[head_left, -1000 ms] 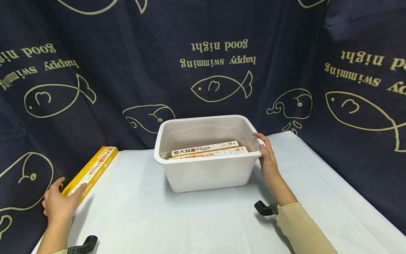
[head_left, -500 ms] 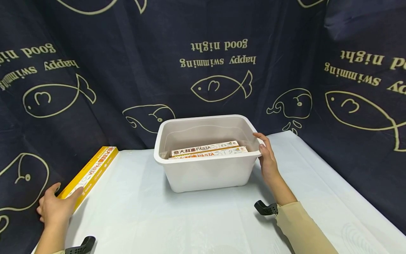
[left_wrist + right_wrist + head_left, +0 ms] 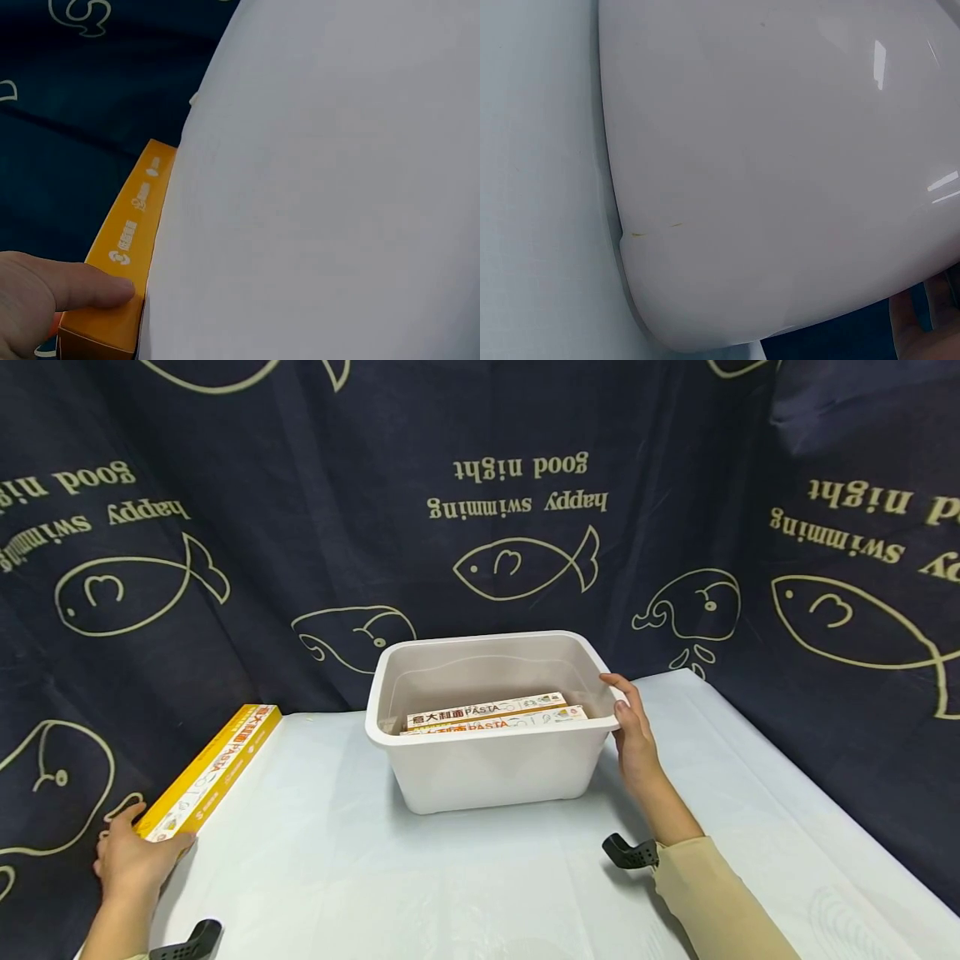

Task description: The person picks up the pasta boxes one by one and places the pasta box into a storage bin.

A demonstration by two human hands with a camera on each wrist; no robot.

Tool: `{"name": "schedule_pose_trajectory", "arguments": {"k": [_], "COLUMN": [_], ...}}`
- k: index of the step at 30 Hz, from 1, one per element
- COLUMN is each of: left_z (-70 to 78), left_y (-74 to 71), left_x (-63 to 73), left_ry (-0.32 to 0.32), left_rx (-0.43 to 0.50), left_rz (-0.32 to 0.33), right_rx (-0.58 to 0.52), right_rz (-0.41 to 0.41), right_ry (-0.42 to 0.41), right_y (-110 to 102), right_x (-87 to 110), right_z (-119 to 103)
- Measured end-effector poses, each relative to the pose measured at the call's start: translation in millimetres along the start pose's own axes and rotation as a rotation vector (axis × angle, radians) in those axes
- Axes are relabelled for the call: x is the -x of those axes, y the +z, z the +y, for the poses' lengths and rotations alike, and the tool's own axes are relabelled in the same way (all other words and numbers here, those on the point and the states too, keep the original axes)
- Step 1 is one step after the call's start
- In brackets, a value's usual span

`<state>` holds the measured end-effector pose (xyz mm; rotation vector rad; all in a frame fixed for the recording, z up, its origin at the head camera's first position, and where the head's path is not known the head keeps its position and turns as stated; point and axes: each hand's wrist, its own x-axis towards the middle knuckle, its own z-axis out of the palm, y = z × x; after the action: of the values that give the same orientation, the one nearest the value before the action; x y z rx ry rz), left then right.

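Note:
At the table's left edge lies a long yellow-and-white pasta box (image 3: 213, 770). My left hand (image 3: 135, 862) grips its near end. In the left wrist view the thumb (image 3: 94, 288) presses on the orange side of the box (image 3: 133, 225), while the other fingers are mostly hidden. A white plastic tub (image 3: 487, 777) stands mid-table, and my right hand (image 3: 636, 739) holds its right rim. Inside the tub, two pasta boxes (image 3: 491, 710) show their upper faces; their lower parts are hidden. The right wrist view is mostly filled by the tub's outer wall (image 3: 765, 165).
A white cloth (image 3: 322, 860) covers the table. Dark blue curtains (image 3: 517, 435) with fish drawings and lettering hang behind the table and along both sides. The tub stands close to the rear curtain.
My left hand has slid nearer along the left pasta box to its near end, uncovering more of its top. The right hand and the tub stay where they were.

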<state>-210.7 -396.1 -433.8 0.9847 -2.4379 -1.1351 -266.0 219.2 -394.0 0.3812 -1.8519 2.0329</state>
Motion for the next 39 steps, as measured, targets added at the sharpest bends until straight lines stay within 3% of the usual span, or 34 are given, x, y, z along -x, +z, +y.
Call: {"name": "schedule_pose_trajectory", "arguments": {"k": [11,23,27,34,39], "left_z": [-2.2,10.1,12.7,17.9,19.5], "left_y": [1.3,2.4,1.2,-2.7,-5.4], "left_x": [-1.1,-1.5,0.2,0.8,2.8], "left_ry": [-0.006,-0.03,-0.037,-0.11,-0.126], "left_rx": [0.046,0.211,0.299,0.638,0.75], "left_rz": [0.053,0.126,0.163,0.163,0.16], "right_rx": [0.011,0.015,0.02,0.014,0.011], "right_rz": [-0.003,-0.008,-0.008,-0.008,-0.009], "right_ry": [-0.002,-0.003,0.002,0.003,0.001], "right_y": [0,-1,-1,0,0], "right_x": [1.0,0.9,1.1,0.9,0.9], "right_z": [0,-1,-1,-1,0]}}
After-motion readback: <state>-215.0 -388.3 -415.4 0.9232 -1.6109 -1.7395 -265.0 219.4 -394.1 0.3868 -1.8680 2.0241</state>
